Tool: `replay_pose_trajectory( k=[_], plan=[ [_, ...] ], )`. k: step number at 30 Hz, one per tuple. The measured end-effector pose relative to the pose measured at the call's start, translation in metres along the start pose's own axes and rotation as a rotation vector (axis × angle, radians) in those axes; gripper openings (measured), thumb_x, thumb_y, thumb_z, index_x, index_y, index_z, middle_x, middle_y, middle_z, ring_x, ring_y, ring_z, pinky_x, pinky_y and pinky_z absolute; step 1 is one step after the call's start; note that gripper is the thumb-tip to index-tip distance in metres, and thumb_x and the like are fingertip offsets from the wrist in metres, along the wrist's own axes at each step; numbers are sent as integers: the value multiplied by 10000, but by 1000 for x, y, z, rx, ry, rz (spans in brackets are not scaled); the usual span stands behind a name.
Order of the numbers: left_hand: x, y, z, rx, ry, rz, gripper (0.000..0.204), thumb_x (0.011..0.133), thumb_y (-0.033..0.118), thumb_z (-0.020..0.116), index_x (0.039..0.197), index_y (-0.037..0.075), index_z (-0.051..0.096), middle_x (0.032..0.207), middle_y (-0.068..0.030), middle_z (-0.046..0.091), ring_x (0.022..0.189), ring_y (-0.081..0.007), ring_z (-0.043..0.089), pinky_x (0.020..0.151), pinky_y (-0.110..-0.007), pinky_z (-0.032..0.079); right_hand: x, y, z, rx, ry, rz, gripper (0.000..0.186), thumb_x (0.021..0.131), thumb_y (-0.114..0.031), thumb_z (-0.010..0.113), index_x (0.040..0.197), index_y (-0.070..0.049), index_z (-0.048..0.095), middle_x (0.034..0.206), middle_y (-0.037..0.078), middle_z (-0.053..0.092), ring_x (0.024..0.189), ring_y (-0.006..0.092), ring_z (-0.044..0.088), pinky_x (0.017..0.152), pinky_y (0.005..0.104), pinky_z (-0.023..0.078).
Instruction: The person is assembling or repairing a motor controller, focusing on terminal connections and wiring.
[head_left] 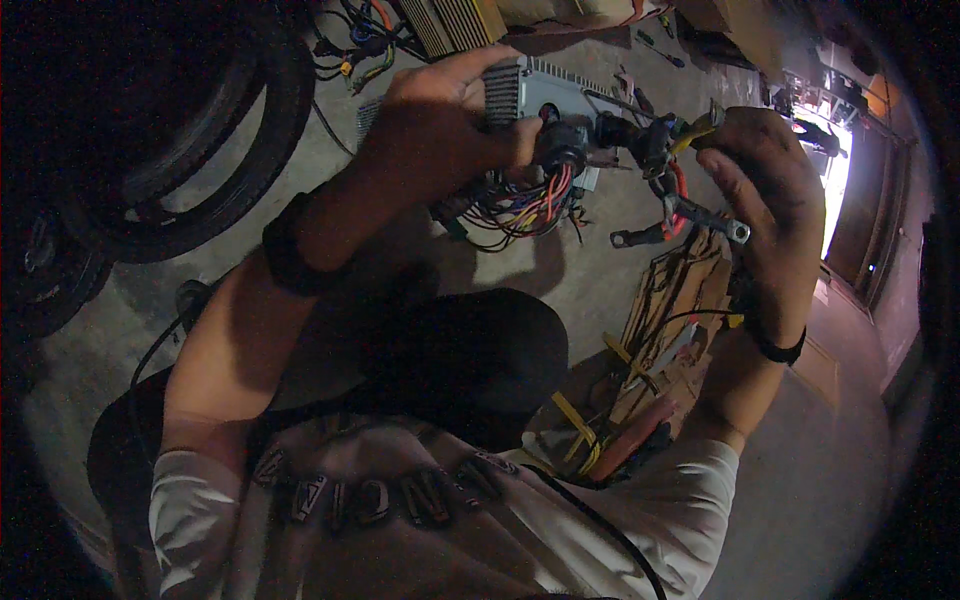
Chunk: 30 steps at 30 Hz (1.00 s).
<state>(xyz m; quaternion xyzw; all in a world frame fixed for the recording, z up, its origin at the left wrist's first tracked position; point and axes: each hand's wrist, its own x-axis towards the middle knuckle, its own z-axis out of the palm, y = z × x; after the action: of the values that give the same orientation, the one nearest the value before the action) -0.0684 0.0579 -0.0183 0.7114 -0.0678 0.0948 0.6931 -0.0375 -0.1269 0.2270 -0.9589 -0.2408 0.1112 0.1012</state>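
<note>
My left hand [435, 130] grips a grey finned metal electronic unit [550, 88], its thumb by a black round connector [565, 145] with a bundle of thin coloured wires [535, 200] hanging below. Thick black cables run right from the unit, with red insulation [678, 185] and metal ring lugs [738, 228] at their ends. My right hand [760, 190] is raised beside these cables, fingers closed round a yellow piece [690, 138]; whether it is a cable or a tool I cannot tell.
Large black tyre-like rings [180, 220] lie at left. Tangled cables [365, 50] and a gold finned box [430, 20] lie at the top. Cardboard scraps [660, 290] with yellow straps are on the concrete floor [590, 280] by my dark-clothed leg. A bright doorway [835, 200] is at right.
</note>
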Motion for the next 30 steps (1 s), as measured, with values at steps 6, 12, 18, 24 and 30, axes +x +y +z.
replay_pose_trajectory(
  k=[6,12,18,24,30],
  plan=[
    [-2,4,-1,-121,-73,-143,616,699,358,843,1200,57,649,728,-107,675,629,-192,657,629,-335,549,-4,-7,-6,-16,-94,29,236,852,-9,710,1084,28,686,985,119,666,936,204,661,823,294,539],
    [-2,12,-4,-59,-75,-133,617,694,377,843,1199,78,651,699,-94,640,614,-193,640,624,-344,545,-2,-11,-8,-78,0,159,179,888,-63,712,1045,22,697,1024,121,679,828,180,666,797,278,523],
    [0,13,-5,-3,-89,-169,627,689,378,848,1207,84,653,692,-85,635,615,-191,632,620,-340,536,-4,-3,-6,234,40,182,312,933,-61,667,1225,31,606,1204,127,646,954,201,650,844,272,500],
    [-2,14,-7,-57,-96,-151,619,704,358,841,1209,56,647,663,-75,627,593,-182,625,597,-338,525,-8,10,-12,119,16,-39,350,945,-65,651,1276,16,571,1171,118,628,977,210,647,857,296,511],
    [-3,5,-1,37,-36,3,608,714,324,843,1217,52,637,630,-81,628,561,-176,624,571,-338,517,5,-6,-16,-305,-61,11,259,912,-13,646,1170,-23,635,1091,133,671,978,251,666,841,339,520]
  ],
)
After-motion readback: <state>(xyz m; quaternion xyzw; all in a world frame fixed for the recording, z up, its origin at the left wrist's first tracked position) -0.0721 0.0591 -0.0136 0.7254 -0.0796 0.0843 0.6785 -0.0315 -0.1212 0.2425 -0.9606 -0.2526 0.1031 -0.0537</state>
